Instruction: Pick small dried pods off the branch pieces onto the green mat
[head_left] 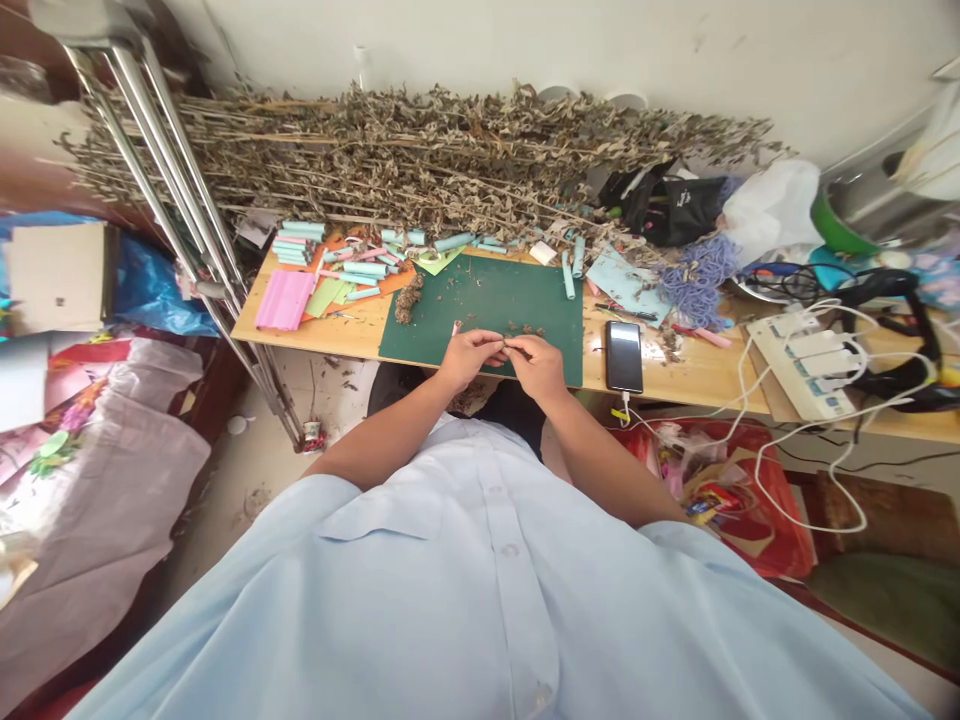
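Observation:
My left hand (469, 357) and my right hand (538, 362) meet above the front edge of a dark green mat (517, 290). The fingertips of both are pinched together around something small that I cannot make out. Just behind my left hand the end of a small pinkish roll (457, 327) shows. Dark dried crumbs (525, 329) lie on the mat behind my right hand. A brown clump of dried leaf (409, 299) sits at the mat's left side.
Dried leafy stalks (420, 150) pile along the wall. Blue paper rolls (366, 269) and a pink paper stack (286, 299) lie left. On the right are a phone (624, 356), purple yarn (699, 280) and a cabled power strip (806, 362). Metal poles (169, 165) stand left.

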